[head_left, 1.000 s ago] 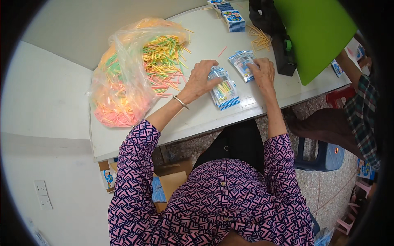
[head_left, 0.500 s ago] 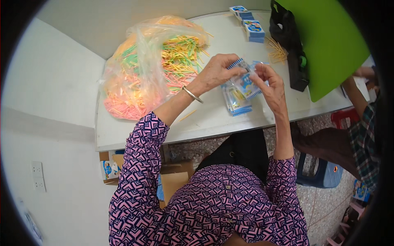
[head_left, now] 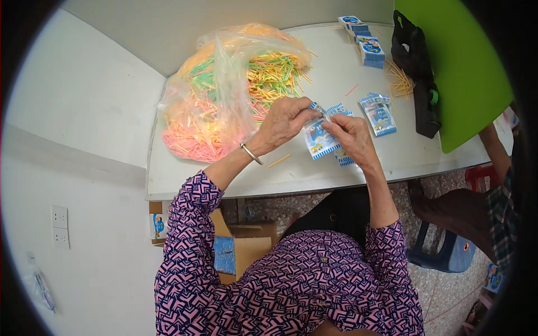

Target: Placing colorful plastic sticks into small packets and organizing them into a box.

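The left hand (head_left: 287, 122) and right hand (head_left: 356, 140) pinch the top part of a flat, shiny blue-and-white plastic packet (head_left: 321, 142) over the smooth white table (head_left: 297, 176). They seem to be working its top end; the next move calls for a soft, steady hold.

With the held packet (head_left: 319, 143) as clock centre, a bare lane of tabletop (head_left: 330, 67) opens at 12, between the bulging stick bag (head_left: 231, 89) blocking 10 and blue-white stacks (head_left: 372, 55) at 1. Flat packets (head_left: 379, 116), then the black dispenser (head_left: 427, 115), obstruct 2 to 3; 4 is passable; one loose stick (head_left: 279, 161) lies at 8.
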The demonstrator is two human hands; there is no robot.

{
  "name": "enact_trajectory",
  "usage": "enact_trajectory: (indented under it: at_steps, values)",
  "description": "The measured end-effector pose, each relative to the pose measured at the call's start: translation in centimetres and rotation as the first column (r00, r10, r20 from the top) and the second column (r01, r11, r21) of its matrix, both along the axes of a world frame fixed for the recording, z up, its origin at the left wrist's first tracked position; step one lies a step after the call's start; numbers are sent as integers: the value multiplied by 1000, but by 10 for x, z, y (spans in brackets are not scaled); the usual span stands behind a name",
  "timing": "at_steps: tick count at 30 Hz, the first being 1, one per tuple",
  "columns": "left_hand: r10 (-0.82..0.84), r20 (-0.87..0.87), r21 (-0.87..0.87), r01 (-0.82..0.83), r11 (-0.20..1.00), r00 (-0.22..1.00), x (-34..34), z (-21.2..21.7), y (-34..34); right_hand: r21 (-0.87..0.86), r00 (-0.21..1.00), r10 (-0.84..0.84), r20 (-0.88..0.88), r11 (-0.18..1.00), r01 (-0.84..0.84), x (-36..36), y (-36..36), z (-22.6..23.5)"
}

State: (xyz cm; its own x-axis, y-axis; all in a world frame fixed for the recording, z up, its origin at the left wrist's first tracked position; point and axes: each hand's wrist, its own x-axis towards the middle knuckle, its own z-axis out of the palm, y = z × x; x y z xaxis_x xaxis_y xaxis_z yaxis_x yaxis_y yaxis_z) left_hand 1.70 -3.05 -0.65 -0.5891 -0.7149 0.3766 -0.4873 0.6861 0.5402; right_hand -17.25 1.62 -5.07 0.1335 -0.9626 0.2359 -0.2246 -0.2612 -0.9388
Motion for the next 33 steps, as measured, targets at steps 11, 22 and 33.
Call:
enact_trajectory:
  at_steps: [11,22,33]
  values:
    - [197,205,-254,-142,957,959,75,-15,-118,-64,996,-87,-20,994,86,-3,8,-2]
    - [437,636,-566,-1,824,636,157,-6,-120,-24,996,-86,29,996,87,-3,11,-13]
    - [381,793,-532,236,813,475,114,-8,-140,-3,994,-86,62,996,87,2,15,-13]
